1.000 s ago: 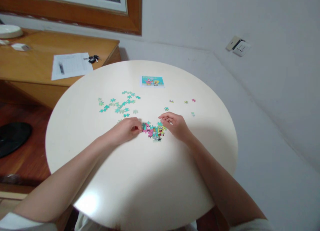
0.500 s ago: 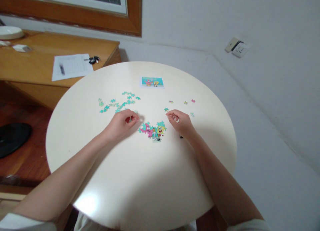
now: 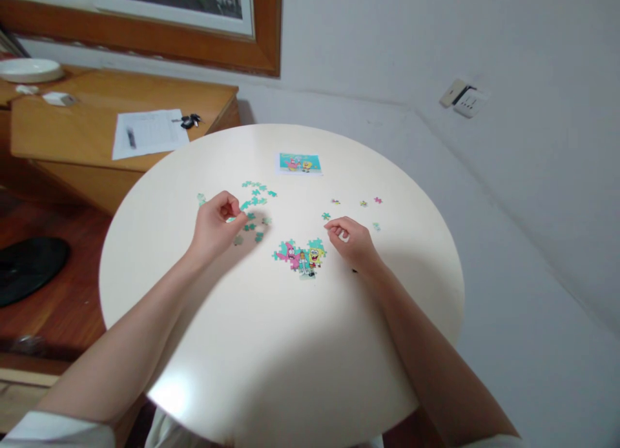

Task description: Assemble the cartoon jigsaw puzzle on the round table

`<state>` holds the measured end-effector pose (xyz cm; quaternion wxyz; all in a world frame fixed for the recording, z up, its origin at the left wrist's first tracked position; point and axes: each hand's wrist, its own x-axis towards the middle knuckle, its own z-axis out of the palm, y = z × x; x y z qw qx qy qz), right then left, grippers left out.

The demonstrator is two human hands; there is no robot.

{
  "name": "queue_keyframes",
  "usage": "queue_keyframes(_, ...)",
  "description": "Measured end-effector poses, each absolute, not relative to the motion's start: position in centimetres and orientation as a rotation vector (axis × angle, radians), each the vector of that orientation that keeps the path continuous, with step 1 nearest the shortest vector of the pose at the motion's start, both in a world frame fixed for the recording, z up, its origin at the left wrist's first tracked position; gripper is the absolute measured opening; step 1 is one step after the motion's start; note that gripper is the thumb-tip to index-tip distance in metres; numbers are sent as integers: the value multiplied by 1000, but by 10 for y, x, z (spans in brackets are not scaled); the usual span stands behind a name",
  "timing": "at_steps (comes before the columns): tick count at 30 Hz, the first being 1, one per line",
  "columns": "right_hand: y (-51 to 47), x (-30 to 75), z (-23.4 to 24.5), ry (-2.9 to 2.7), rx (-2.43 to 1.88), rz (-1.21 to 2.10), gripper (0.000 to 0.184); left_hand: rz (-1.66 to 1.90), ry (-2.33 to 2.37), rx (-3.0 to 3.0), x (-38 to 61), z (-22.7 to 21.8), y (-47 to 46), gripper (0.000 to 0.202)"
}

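On our round cream table (image 3: 290,345), the joined cartoon puzzle patch (image 3: 300,257) lies flat between our hands, its long axis running left-right. Our right hand (image 3: 356,241) rests beside it, fingers curled together. Our left hand (image 3: 213,225) is pinched shut among loose teal puzzle pieces (image 3: 256,190).

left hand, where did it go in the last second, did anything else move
The left hand moved from the assembled patch away and leftward to the loose teal pieces, fingertips pinched. The right hand drew slightly back from the patch. The patch and the reference picture stayed put.
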<state>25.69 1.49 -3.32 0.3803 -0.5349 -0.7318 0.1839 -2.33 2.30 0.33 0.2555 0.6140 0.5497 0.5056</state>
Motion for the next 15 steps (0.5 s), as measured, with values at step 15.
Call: queue_keyframes(15,14,255,-34,-1821,-1347,457,16,1919,1576,1251,-55,12,45,21)
